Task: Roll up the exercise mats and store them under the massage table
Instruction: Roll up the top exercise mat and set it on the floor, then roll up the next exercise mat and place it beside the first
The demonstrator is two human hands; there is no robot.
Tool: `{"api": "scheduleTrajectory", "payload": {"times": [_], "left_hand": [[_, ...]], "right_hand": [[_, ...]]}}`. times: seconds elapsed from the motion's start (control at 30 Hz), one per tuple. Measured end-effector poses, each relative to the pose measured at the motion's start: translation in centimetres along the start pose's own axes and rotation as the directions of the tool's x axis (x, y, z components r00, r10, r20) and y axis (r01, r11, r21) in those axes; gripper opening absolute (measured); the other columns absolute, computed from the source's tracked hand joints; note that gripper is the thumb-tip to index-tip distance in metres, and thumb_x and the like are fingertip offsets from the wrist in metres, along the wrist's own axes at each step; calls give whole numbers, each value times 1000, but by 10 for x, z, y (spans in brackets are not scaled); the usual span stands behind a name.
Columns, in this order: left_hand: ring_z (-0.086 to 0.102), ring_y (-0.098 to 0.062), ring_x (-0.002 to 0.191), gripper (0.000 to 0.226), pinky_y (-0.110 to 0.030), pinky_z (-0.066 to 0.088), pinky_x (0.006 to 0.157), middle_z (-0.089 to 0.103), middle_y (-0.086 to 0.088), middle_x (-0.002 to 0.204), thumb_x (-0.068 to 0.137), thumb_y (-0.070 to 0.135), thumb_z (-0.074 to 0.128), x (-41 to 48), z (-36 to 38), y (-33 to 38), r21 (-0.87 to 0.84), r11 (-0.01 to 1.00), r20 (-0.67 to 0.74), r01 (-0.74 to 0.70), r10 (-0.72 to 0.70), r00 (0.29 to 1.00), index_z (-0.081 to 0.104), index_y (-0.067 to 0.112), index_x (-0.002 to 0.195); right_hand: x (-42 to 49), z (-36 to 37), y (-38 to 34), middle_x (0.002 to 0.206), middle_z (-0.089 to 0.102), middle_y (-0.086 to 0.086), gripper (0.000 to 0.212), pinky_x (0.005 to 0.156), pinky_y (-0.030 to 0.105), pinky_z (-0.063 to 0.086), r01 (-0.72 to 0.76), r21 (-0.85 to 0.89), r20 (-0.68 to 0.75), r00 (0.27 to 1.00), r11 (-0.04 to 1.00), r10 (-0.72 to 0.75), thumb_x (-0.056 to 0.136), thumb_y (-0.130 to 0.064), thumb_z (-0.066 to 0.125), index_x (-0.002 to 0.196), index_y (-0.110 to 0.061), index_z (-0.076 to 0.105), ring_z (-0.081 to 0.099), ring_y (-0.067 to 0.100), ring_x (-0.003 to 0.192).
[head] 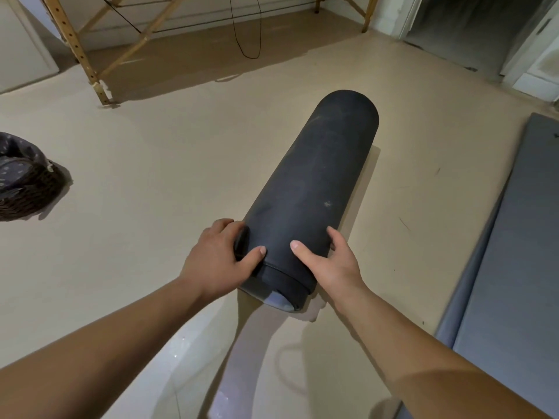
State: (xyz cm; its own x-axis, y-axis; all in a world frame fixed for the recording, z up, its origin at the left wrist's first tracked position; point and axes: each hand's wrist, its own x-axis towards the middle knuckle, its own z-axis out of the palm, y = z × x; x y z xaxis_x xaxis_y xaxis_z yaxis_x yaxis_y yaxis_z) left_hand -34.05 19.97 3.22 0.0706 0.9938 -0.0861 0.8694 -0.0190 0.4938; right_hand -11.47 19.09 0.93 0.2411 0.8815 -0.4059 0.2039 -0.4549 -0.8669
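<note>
A dark rolled-up exercise mat (314,182) lies on the floor in the middle, its far end pointing toward the wooden legs of the massage table (87,58) at the back. My left hand (217,255) grips the roll's near left side, fingers curled over its edge and thumb on top. My right hand (329,261) holds the near right side, thumb on top and fingers wrapped round the far flank. A second grey mat (511,267) lies flat along the right edge.
A dark wicker basket (24,182) with cloth in it sits at the left. A black cable (245,40) hangs down under the massage table. An open doorway (465,28) is at the back right. Beige floor (169,164) stretches between roll and table.
</note>
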Motion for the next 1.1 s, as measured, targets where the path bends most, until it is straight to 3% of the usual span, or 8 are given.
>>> {"api": "scheduleTrajectory", "payload": {"times": [0.17, 0.33, 0.5, 0.7, 0.83, 0.9, 1.0, 1.1], "left_hand": [[49, -25, 135, 58, -40, 47, 105, 53, -1, 149, 97, 50, 63, -5, -7, 10, 14, 999, -78, -51, 52, 996, 55, 21, 146], [57, -19, 117, 38, -32, 49, 99, 65, 0, 130, 92, 33, 65, -42, 14, 64, -23, 893, -174, -449, 438, 882, 68, 16, 126], [61, -18, 113, 37, -34, 53, 94, 64, 5, 123, 96, 41, 55, -83, 100, 116, -68, 889, 308, -452, 450, 838, 68, 22, 124], [61, -30, 109, 38, -41, 54, 83, 63, -5, 121, 94, 35, 51, -121, 187, 195, 3, 726, 645, -688, 524, 556, 66, 15, 123], [62, -33, 111, 46, -42, 57, 81, 63, -9, 126, 85, 32, 59, -151, 250, 227, 0, 473, 649, -881, 670, 360, 68, 13, 125], [61, -36, 123, 53, -43, 55, 93, 62, -13, 134, 80, 38, 68, -154, 278, 237, 36, 350, 641, -936, 710, 290, 68, 14, 127], [19, -43, 157, 79, -60, 20, 123, 28, -22, 167, 92, 56, 61, -152, 290, 264, 223, 249, 730, -943, 598, 330, 41, 15, 156], [-13, -43, 160, 86, -77, -8, 117, 0, -16, 176, 96, 75, 32, -116, 251, 292, 566, 258, 555, -783, 583, 593, 27, 23, 165]], "right_hand": [[-6, -3, -9, 156, 50, -8, 94, 103, 32, 53, 40, -85, 2, 999, 996, -40, 80, -56, 87, 159, -33, 41, 57, 19, 137], [-20, -32, -9, 144, 60, -6, 63, 112, 39, 50, 84, -212, -3, 996, 974, -87, 89, -52, 79, 143, -27, 60, 58, 18, 133], [-44, -116, 32, 109, 73, -9, 31, 99, 34, 54, 48, -484, 42, 999, 874, -31, 95, -45, 71, 117, -24, 74, 68, 14, 106], [-98, -222, 107, 97, 70, -10, 15, 90, 37, 58, -43, -661, 95, 986, 749, 140, 95, -45, 68, 97, -30, 69, 68, 14, 92], [-146, -276, 165, 94, 68, -10, 14, 93, 38, 56, -118, -705, 73, 969, 699, 237, 99, -45, 63, 97, -32, 66, 68, 18, 95], [-166, -300, 192, 99, 68, -10, 17, 95, 35, 55, -165, -735, 39, 958, 658, 284, 99, -46, 64, 106, -31, 70, 68, 19, 101], [-189, -324, 224, 124, 65, -4, 38, 104, 30, 50, -245, -685, -27, 950, 686, 312, 100, -44, 67, 133, -25, 67, 65, 19, 117], [-196, -333, 238, 131, 61, -5, 35, 104, 27, 48, -298, -517, -84, 950, 802, 299, 101, -39, 68, 134, -28, 65, 62, 18, 122]]}}
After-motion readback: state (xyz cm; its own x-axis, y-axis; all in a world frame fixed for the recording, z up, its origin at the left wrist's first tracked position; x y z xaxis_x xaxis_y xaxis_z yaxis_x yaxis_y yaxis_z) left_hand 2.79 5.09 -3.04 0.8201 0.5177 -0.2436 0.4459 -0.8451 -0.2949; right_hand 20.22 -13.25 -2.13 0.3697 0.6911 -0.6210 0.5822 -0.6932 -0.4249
